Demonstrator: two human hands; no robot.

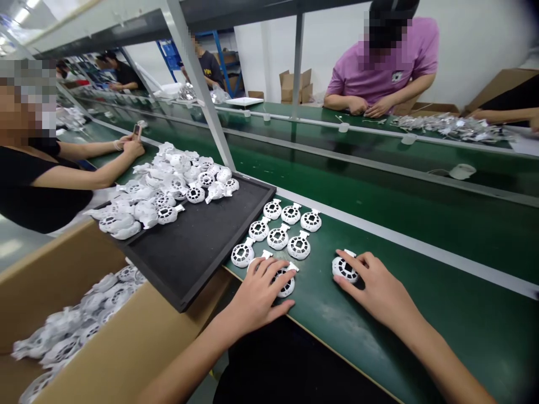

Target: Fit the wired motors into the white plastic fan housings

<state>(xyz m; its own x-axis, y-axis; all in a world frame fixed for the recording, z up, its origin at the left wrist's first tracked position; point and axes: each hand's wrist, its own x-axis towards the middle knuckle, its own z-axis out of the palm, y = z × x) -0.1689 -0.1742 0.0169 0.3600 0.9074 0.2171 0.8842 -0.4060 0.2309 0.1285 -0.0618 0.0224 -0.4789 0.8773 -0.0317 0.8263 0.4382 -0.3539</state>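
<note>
White round plastic housings with slotted faces and a short tab (277, 238) lie in close rows on the green bench. My left hand (261, 289) rests over the nearest row, fingers stretched and thumb apart. Beneath its fingers are two housings, one mostly hidden and the other a partly covered housing (287, 287). Off to the right, my right hand (374, 286) has thumb and fingers around the sides of a single housing (345, 270), which sits on or just above the bench surface.
A black tray (181, 264) at left bears a heap of white housings (168, 179). Below it, a cardboard box (164, 348) holds more. A metal upright (202, 90) rises behind the tray. Co-workers sit at left and across the green line, one in a purple shirt (387, 62).
</note>
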